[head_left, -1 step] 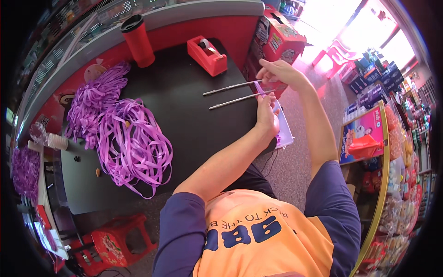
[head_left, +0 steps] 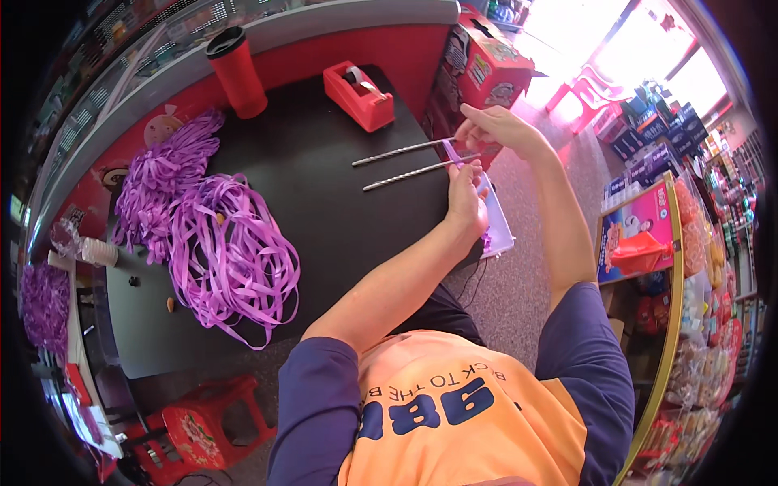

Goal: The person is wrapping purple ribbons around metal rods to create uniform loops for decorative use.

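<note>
My left hand [head_left: 464, 198] is closed at the right edge of the black table, pinching purple ribbon [head_left: 452, 154] beside the lower metal rod [head_left: 405, 176]. A second spiral-grooved rod [head_left: 397, 152], like a drill bit, lies roughly parallel above it. Ribbon passes around both rods near their right ends; what supports those ends is hidden. My right hand [head_left: 501, 130] is just beyond the upper rod's right end, lower fingers curled in by the ribbon and one finger stretched out. A white tray [head_left: 498, 223] with purple pieces shows partly behind my left hand.
Purple ribbon lies on the black table [head_left: 324, 235] in a loose pile [head_left: 235, 259] and a denser bunch [head_left: 166, 178]. A red tape dispenser [head_left: 361, 95] and a red tumbler [head_left: 237, 77] stand at the back. Red stools [head_left: 198, 429] are lower left; a goods shelf [head_left: 668, 324] is right.
My right hand has shifted slightly by the rod ends, and the ribbon there lies a little differently. The whole view has moved slightly; my left hand stays at the rods.
</note>
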`<action>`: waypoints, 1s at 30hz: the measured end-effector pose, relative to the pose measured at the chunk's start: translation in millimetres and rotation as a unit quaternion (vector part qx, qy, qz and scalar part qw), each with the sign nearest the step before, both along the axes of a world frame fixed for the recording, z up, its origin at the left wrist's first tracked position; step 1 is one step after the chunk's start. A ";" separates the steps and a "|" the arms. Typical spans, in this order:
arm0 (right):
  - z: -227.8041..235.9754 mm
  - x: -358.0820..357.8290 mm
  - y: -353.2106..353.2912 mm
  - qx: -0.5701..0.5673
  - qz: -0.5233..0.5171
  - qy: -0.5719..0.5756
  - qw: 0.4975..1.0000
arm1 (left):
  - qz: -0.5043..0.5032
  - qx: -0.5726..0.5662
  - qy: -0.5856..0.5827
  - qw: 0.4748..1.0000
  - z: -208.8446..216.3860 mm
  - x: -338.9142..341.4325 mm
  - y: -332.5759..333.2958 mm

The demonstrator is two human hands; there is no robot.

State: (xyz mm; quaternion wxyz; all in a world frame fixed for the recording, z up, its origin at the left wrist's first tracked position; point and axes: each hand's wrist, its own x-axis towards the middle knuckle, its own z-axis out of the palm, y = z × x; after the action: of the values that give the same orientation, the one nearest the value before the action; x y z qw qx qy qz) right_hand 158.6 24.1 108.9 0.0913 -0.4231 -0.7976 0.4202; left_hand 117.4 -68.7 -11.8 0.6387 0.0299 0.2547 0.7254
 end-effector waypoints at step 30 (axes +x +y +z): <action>-79.2 79.8 -52.7 0.010 -0.166 0.242 0.956 | -0.025 0.016 0.088 0.996 6.5 -4.0 -1.5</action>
State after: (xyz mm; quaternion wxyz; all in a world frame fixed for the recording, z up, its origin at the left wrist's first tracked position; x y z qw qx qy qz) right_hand 238.5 -28.6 29.7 0.3544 -0.4342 -0.6740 0.4812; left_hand 113.4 -70.3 -5.2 0.6310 0.1100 0.2976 0.7079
